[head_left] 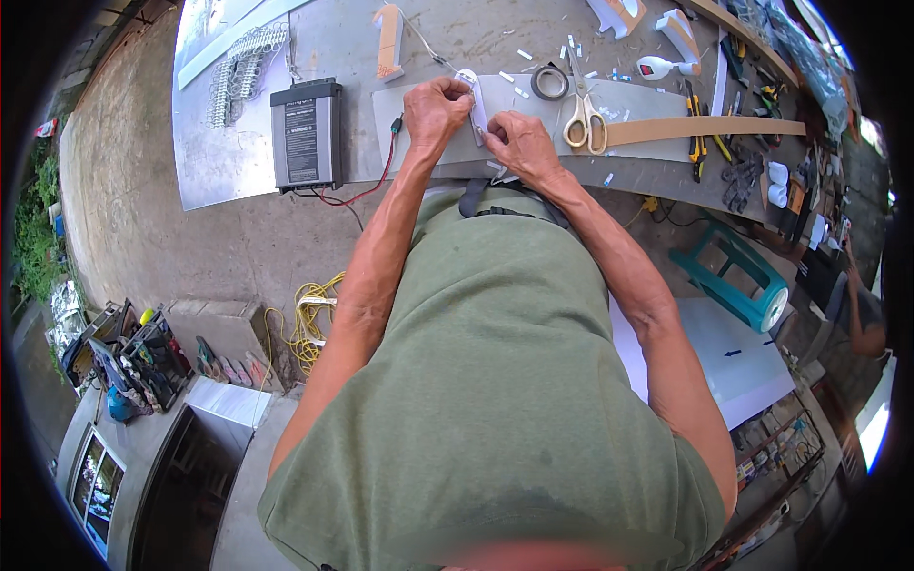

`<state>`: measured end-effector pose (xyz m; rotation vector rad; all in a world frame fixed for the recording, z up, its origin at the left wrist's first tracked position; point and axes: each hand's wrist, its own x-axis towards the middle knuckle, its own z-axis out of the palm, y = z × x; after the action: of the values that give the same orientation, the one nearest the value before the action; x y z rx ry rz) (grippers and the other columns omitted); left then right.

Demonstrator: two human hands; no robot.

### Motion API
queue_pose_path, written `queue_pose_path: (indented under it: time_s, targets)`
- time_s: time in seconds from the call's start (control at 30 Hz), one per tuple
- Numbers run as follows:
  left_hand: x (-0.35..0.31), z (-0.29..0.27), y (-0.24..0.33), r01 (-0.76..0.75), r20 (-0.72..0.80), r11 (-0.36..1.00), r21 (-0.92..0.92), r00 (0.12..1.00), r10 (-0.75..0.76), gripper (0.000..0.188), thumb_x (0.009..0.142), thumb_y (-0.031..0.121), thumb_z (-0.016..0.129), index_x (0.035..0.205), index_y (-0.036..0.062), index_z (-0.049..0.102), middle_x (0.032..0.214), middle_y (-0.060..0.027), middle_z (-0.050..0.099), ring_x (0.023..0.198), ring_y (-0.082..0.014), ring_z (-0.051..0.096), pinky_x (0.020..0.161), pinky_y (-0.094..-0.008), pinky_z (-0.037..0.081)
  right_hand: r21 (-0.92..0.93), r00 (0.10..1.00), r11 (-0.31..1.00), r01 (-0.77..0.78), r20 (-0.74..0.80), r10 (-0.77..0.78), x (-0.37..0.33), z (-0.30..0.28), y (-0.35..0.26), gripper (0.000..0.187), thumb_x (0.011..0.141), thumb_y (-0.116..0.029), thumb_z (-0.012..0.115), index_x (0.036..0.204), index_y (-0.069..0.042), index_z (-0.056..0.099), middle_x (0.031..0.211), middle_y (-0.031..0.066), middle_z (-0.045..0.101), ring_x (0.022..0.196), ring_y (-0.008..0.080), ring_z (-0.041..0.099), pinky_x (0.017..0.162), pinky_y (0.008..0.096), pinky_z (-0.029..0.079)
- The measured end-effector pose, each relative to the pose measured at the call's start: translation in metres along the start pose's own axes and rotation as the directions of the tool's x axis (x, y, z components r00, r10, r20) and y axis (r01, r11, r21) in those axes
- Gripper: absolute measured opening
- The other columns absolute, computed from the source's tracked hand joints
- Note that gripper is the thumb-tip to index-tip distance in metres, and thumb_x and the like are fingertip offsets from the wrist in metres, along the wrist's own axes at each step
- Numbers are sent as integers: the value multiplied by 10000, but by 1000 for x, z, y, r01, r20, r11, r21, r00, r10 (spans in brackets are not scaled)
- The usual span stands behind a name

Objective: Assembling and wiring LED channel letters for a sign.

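Observation:
A narrow white piece with rounded ends lies on the grey sheet between my hands. My left hand is closed in a pinch at its upper left side; whatever lies between the fingertips is hidden. A thin wire runs from above down to the piece's upper end. My right hand has its fingers curled in, thumb and forefinger closed on the piece's lower end. Just right of my hands are a roll of black tape and cream-handled scissors. Small white bits are scattered about.
A black-and-grey power unit with a red lead stands left, beside strings of LED modules. To the right are a brown strip, a white bottle and cutters. A green stool lies below; another person's arm shows at far right.

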<state>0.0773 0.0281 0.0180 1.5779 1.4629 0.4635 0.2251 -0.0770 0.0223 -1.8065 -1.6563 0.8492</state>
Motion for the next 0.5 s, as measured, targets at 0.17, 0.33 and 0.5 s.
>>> queue_pose_path:
  time_s: [0.17, 0.33, 0.5]
  targets:
    - [1, 1, -2, -42, -16, 999, 17, 999, 42, 258, 744, 211, 805, 963, 75, 807, 829, -70, 778, 730, -128, 721, 724, -269, 567, -59, 1000, 998, -5, -1, 5, 2, 2, 0, 166, 848, -162, 679, 864, 2, 661, 854, 193, 691, 786, 364, 688, 721, 464, 537]
    - [10, 1, -8, 9, 15, 1000, -5, 1000, -9, 260, 736, 180, 814, 960, 50, 802, 812, -66, 776, 704, -121, 726, 702, -262, 574, -76, 994, 991, -107, 22, 108, 14, 2, -3, 203, 823, -208, 686, 861, -12, 725, 800, 198, 710, 770, 350, 708, 718, 437, 553]
    - [17, 1, -8, 155, 85, 987, -28, 985, -152, 250, 690, 206, 807, 909, 85, 811, 749, -52, 762, 675, -131, 726, 667, -269, 572, -23, 898, 926, -378, 236, 372, 36, -7, 4, 307, 784, -323, 720, 878, -39, 791, 776, 183, 736, 755, 303, 733, 730, 399, 571]
